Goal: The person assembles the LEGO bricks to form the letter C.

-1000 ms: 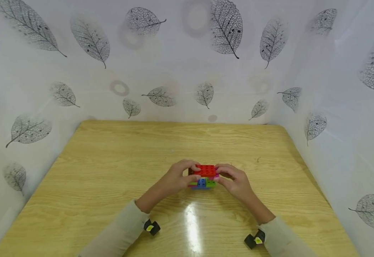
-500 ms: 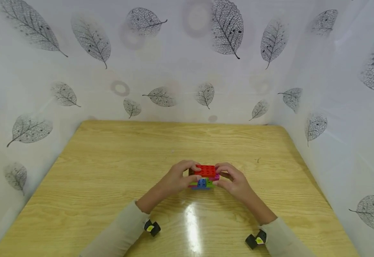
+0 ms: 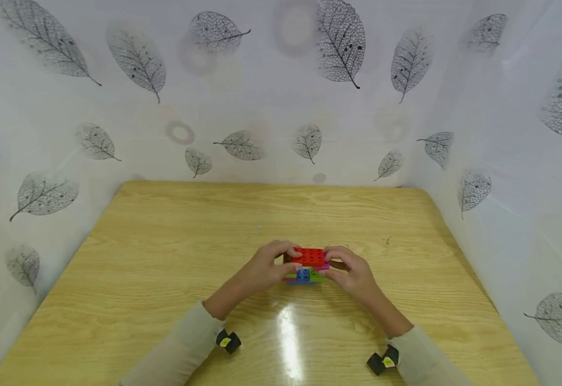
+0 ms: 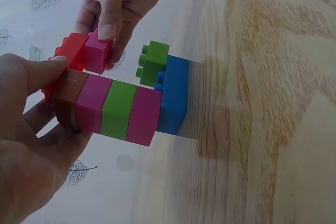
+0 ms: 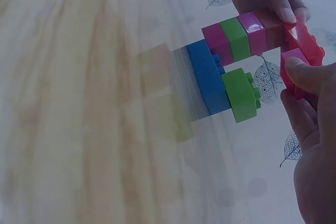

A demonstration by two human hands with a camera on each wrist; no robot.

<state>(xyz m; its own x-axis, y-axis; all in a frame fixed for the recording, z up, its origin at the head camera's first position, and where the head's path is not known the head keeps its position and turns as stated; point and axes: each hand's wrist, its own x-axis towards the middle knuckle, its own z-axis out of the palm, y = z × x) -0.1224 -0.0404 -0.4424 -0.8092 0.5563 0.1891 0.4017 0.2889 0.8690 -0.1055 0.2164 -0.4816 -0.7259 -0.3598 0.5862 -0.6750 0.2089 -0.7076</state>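
A structure of toy building blocks stands on the table, with a blue block (image 4: 176,95) as its base. Up from its left end runs a column of pink (image 4: 143,115), green (image 4: 119,109), pink and brown blocks (image 4: 71,93), topped by a crosswise red block (image 3: 312,256). A single green block (image 5: 240,95) sits on the base's other end. My left hand (image 3: 263,264) grips the column's top, thumb at the red and brown blocks. With thumb and fingers my right hand (image 3: 355,271) pinches a pink block (image 4: 95,53) under the red block's right end, above the green one with a gap between.
The wood-grain table (image 3: 189,225) extends around the structure. Pale leaf-printed sheeting (image 3: 271,96) rises behind and at both sides. Each sleeve cuff carries a small black wrist camera (image 3: 232,343).
My right thumb has shifted slightly left and down, and more of the pink block shows under the red one. The left hand and the structure stay in place.
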